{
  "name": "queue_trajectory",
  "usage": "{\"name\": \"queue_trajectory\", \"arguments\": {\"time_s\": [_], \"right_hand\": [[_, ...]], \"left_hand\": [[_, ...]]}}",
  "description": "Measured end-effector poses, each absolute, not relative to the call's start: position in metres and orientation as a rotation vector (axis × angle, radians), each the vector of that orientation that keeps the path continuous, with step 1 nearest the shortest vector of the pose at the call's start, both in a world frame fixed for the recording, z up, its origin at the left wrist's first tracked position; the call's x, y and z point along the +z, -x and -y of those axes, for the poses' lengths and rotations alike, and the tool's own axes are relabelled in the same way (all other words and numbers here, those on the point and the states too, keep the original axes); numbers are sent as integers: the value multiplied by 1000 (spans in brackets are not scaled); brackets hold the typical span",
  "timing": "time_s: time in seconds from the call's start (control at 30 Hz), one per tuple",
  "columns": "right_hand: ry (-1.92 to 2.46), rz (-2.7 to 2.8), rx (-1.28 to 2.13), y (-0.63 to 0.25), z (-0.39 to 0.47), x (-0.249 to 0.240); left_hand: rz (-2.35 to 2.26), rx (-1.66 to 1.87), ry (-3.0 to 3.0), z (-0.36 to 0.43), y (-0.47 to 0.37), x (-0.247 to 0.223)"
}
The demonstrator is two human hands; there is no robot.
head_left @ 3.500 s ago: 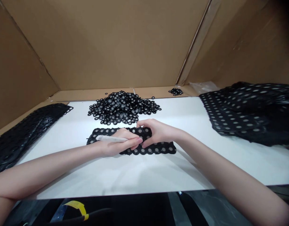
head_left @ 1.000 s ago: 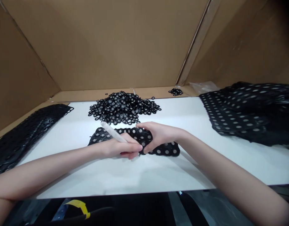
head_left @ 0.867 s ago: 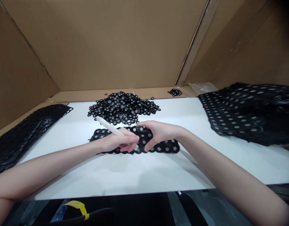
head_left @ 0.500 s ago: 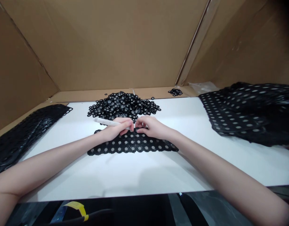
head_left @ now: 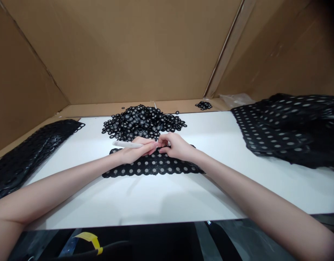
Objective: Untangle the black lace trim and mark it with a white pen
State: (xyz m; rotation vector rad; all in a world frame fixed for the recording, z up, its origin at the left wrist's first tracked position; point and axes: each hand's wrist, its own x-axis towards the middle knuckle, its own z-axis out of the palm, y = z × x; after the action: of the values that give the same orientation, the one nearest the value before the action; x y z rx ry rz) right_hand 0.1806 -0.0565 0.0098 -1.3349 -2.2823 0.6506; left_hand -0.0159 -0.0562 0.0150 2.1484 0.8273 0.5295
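A white pen-like tool [head_left: 126, 144] rests in my left hand [head_left: 141, 149], which is closed around it; its rear end points left. The fingers of my right hand [head_left: 174, 145] are curled into a pinch close to my left fingertips, and whatever they pinch is too small to make out. Under both hands lies a black sheet of joined rings [head_left: 153, 167] with pale round centres, flat on the white tabletop [head_left: 145, 203]. My hands cover part of its far edge. Just beyond them is a heap of loose black rings [head_left: 141, 121].
Black ring-patterned material [head_left: 286, 130] is bunched at the right. A dark stack of similar sheets [head_left: 39, 152] lies at the left. A small cluster of rings [head_left: 203, 105] sits at the back, near clear plastic [head_left: 236, 99]. Cardboard walls [head_left: 134, 50] enclose the far side.
My left hand has moved slightly right and closer to my right fingertips, and the white tool lies flatter. My right hand keeps its pinch in nearly the same place.
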Motion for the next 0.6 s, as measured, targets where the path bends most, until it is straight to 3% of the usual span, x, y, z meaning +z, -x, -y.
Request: {"name": "queue_trajectory", "arguments": {"time_s": [0.4,0.6], "right_hand": [[1370,2278,642,-179,60,13],[1361,2303,675,-181,59,14]], "left_hand": [[-802,369,-2281,56,17,14],[-815,469,-2086,60,18,18]]}}
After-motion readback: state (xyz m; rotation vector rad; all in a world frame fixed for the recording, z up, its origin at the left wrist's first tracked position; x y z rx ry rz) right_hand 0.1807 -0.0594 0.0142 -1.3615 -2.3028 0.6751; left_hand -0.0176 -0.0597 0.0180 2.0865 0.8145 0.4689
